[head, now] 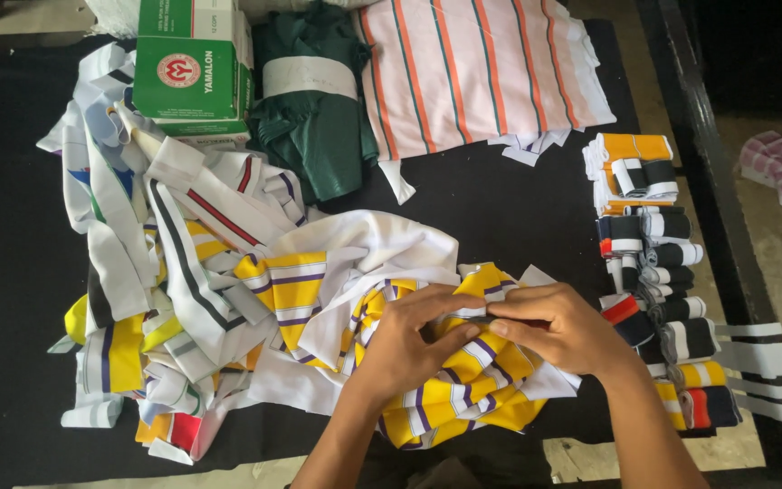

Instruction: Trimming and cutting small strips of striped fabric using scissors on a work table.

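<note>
Left hand [409, 349] and right hand [558, 328] both pinched shut on yellow striped fabric [463, 385], 6 o'clock, at near edge of black table [509, 213]. Bare table only at centre and 9 o'clock. Scrap heap [174, 272] at 8; collar stack [658, 272] hugs 3 o'clock edge. One green box [194, 63], one green roll [314, 100], one pink striped cloth [477, 68] at 12

a crumpled yellow cloth [463, 385] with white and purple stripes lies bunched on the black table's near edge, beside a heap of white scraps.
</note>
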